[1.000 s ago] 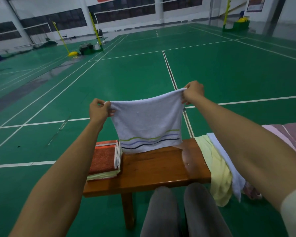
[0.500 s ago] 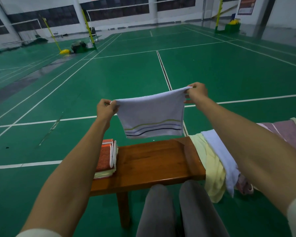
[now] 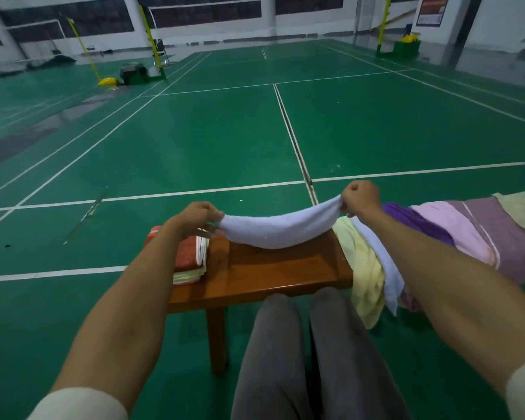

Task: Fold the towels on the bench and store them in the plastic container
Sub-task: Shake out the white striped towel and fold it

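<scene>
Right now you hold one white towel point(image 3: 281, 230) at centre frame, your left hand point(image 3: 196, 218) pinching its left end and your right hand point(image 3: 359, 197) gripping its right end with curled fingers. It sags between them, its lowest part touching the far edge of the wooden bench point(image 3: 270, 271). One stack of folded towels point(image 3: 190, 260), orange on top and pale yellow beneath, sits on the bench's left end. At right lies a loose pile point(image 3: 437, 234): at least five cloths, yellow, white, purple, pink and mauve. Your two grey-trousered knees point(image 3: 309, 344) fill the bottom centre.
</scene>
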